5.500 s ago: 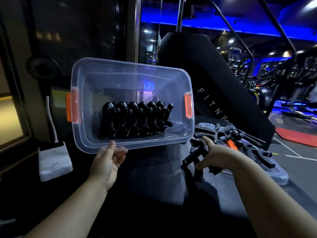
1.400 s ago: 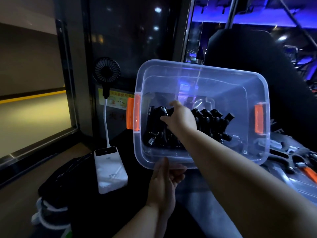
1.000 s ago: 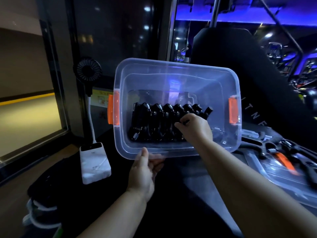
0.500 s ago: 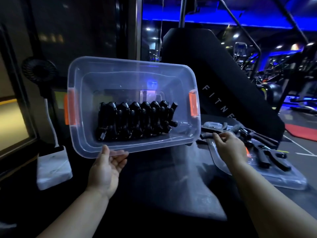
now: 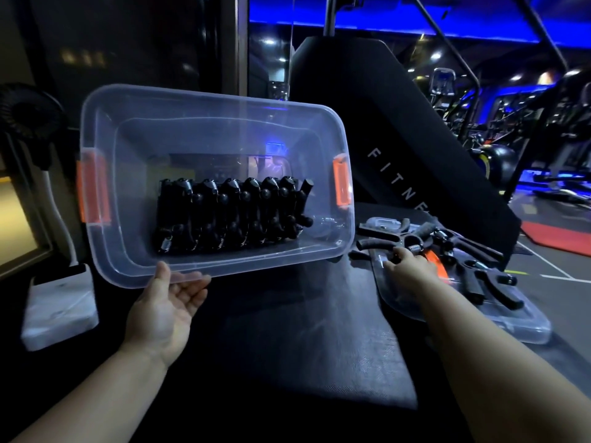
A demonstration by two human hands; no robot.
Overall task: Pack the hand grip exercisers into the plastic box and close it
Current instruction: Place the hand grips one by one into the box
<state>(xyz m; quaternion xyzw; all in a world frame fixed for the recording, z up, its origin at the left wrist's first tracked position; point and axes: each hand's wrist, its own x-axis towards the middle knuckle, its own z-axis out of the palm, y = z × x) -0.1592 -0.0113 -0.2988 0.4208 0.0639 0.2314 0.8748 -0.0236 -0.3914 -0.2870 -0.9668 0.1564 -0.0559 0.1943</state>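
Observation:
The clear plastic box with orange latches is tilted, its opening facing me. My left hand holds its near rim, thumb on top and fingers underneath. Inside, several black hand grip exercisers with steel springs stand packed in a row. To the right, more loose exercisers lie on the clear lid, which rests flat. My right hand reaches onto that pile, its fingers curled over a black exerciser at the pile's near left edge.
A white power bank with a small black fan on a stalk stands at the left. A black gym machine panel rises behind the box. The work surface is a dark grey mat.
My right hand left the box after setting an exerciser in the row and moved right to the pile on the lid. The box stays tilted in my left hand.

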